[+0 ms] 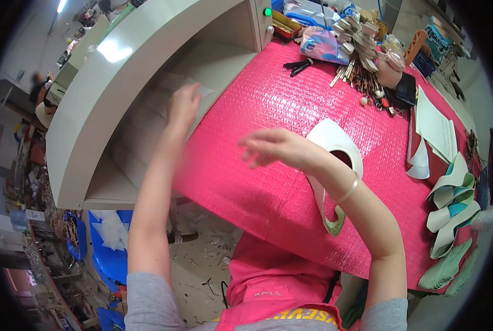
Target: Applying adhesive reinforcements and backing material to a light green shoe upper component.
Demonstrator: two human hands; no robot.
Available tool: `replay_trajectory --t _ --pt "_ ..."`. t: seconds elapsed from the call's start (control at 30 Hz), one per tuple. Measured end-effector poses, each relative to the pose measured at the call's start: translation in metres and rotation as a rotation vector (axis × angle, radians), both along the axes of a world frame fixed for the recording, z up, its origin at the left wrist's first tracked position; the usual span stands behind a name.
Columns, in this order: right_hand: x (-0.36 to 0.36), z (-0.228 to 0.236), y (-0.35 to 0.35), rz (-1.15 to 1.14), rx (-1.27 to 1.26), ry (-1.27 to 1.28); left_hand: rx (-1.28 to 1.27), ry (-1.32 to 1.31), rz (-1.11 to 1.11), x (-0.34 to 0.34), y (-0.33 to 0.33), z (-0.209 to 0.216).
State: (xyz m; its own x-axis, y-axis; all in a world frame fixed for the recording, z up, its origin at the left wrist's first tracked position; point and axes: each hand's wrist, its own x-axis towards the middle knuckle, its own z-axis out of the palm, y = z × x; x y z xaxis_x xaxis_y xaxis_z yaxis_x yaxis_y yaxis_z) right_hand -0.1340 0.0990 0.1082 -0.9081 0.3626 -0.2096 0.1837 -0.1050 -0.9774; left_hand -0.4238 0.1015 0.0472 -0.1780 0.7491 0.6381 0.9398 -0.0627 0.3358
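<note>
My left hand (184,106) is raised at the mouth of a pale curved-front machine (86,105), next to a thin whitish sheet (202,90) that shows near its fingertips. Motion smears these fingers, so I cannot tell whether they grip the sheet. Over the pink table cover (246,105), my right hand (267,148) hovers with fingers loosely apart and nothing in them. Beneath my right forearm lies a white shoe upper piece (328,134) with an opening in its middle and a greenish end; the arm hides part of it.
Stacked white and green shoe pieces (451,204) line the right edge. At the far side are tied bundles of pale strips (359,38), black pens (299,66), a pink jar (390,69) and an open notebook (434,127). A blue bag (108,254) stands below the machine.
</note>
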Motion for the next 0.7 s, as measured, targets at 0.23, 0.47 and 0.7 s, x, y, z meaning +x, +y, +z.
replay_trajectory --t 0.23,0.47,0.7 --pt "0.089 -0.006 -0.006 -0.064 0.073 -0.100 -0.362 0.144 0.161 0.001 0.020 -0.026" --pt "0.089 -0.008 0.001 -0.099 -0.157 -0.027 0.076 0.034 0.427 0.012 0.035 -0.012" --pt "-0.005 -0.021 0.034 -0.137 -0.379 0.043 0.335 -0.172 0.114 0.063 0.013 0.055"
